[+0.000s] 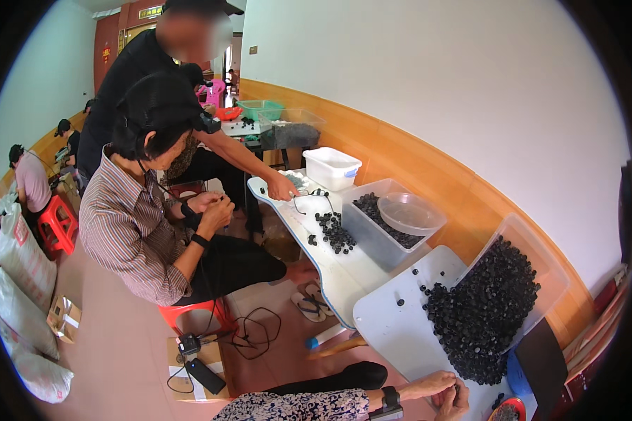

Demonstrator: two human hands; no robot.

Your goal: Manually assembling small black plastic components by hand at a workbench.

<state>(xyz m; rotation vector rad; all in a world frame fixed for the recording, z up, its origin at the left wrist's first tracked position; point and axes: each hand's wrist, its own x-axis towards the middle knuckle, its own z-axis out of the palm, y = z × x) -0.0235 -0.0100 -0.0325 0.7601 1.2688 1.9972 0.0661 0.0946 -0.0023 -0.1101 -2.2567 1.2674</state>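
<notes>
At the lower right, my left hand (431,385) reaches in from a patterned sleeve with a dark band on the wrist. Its fingers are pinched together against my right hand (455,402), whose fingers are curled closed. Whatever sits between the fingertips is hidden or too small to name. Both hands are at the near edge of a white table (383,330). A large heap of small black round parts (477,316) spills onto this table from a tipped clear plastic bin (541,263), just beyond my hands.
A seated person in a striped shirt (130,224) works with small parts on the left. A standing person (119,91) reaches over another table toward glasses (309,194). Near me are a red-rimmed bowl (519,405) and a blue container (517,372). Cables (260,330) lie on the floor.
</notes>
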